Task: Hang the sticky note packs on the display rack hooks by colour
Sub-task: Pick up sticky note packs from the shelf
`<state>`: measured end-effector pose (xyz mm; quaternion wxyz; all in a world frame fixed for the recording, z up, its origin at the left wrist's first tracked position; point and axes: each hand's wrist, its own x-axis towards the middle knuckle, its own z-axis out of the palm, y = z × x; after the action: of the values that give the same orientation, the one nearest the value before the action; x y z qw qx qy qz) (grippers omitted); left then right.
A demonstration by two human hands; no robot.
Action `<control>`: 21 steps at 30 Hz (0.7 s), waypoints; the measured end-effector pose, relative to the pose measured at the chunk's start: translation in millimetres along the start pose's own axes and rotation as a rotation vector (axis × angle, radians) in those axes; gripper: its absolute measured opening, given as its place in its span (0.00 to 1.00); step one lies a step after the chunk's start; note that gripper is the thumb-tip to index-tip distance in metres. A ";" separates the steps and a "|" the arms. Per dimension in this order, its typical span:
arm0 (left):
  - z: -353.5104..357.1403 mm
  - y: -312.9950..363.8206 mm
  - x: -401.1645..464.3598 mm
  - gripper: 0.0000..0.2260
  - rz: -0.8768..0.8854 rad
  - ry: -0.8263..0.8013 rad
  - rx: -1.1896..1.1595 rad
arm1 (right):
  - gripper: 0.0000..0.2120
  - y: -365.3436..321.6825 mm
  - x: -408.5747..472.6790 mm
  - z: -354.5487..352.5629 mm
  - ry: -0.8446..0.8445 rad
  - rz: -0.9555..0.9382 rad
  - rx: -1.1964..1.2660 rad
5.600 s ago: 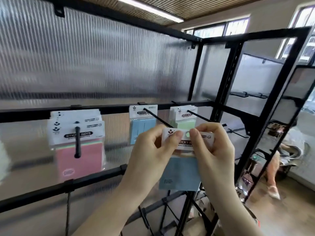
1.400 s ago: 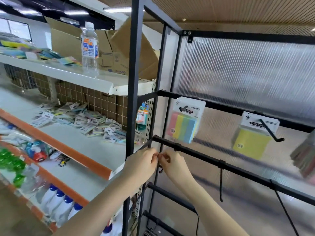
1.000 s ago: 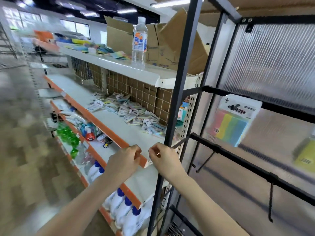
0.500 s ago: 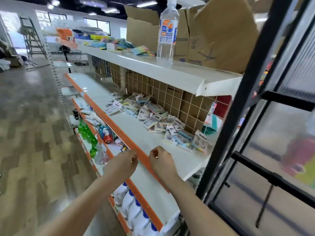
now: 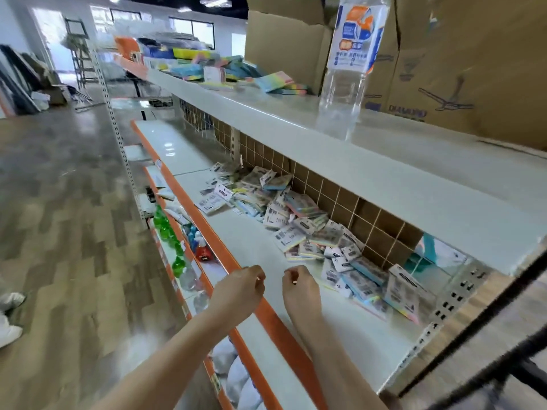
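View has swung from the display rack to the store shelf [image 5: 296, 253], where both the left hand [image 5: 239, 291] and right hand [image 5: 300, 288] hover loosely curled and empty, near the unsorted sticky note packs [image 5: 299, 229], so many remain unhung.

We read only one legible print: "DIAMOND" in dark blue on the front of the cardboard box [image 5: 444, 69] on the top shelf. Water bottle label [image 5: 356, 34] and sticky note packs [image 5: 305, 229] carry print too blurred to read.
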<state>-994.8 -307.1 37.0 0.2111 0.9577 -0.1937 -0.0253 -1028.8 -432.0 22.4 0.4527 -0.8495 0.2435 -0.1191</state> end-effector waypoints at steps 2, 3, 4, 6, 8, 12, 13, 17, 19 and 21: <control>2.0 -0.7 11.3 0.13 0.007 0.009 0.006 | 0.07 0.4 8.3 5.5 -0.004 -0.004 -0.002; 4.2 -1.4 17.6 0.13 0.009 0.005 0.006 | 0.07 1.5 13.2 7.1 0.006 -0.009 -0.001; 7.3 -2.3 24.4 0.13 0.011 -0.003 -0.001 | 0.07 2.8 18.1 7.6 0.024 -0.010 0.001; 13.6 -2.1 38.2 0.12 0.024 -0.023 -0.028 | 0.08 6.7 28.7 7.1 0.062 -0.004 -0.002; 19.7 -0.3 52.8 0.13 0.052 -0.044 -0.043 | 0.09 12.0 38.7 5.5 0.081 0.007 -0.030; 26.9 3.7 84.3 0.14 0.123 -0.089 -0.064 | 0.09 18.4 60.2 -1.6 0.130 -0.015 -0.057; 28.2 3.1 92.8 0.14 0.146 -0.095 -0.061 | 0.09 18.0 66.4 -2.6 0.145 -0.012 -0.074; 33.6 -1.4 131.9 0.15 0.247 -0.109 -0.038 | 0.11 15.0 94.3 0.3 0.217 -0.052 -0.248; 35.8 -2.0 152.9 0.15 0.300 -0.123 -0.022 | 0.18 14.3 111.5 3.7 0.208 -0.064 -0.436; 38.4 -0.4 173.4 0.15 0.357 -0.130 -0.033 | 0.26 13.2 127.2 3.4 0.168 -0.063 -0.677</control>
<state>-839.6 -388.1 7.7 0.2149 0.9009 -0.3735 -0.0523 -922.9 -502.2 7.3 0.1199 -0.9457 0.2792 -0.1149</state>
